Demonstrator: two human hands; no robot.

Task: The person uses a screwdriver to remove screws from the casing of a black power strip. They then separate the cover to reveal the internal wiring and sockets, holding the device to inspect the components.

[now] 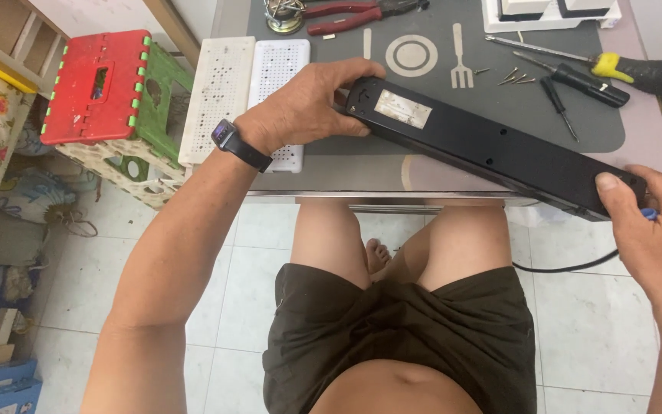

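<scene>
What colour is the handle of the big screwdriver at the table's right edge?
Yellow and black, on the large screwdriver; the head view shows it clearly.

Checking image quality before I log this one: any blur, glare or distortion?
Head view: even daylight, soft shadows; mild glare on the label of the black strip; hands, left and right, sharp; straight edges bow slightly toward the corners.

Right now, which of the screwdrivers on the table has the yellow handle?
The yellow-handled screwdriver lying farthest right, near the table's edge; the two smaller screwdrivers beside it have black handles.
</scene>
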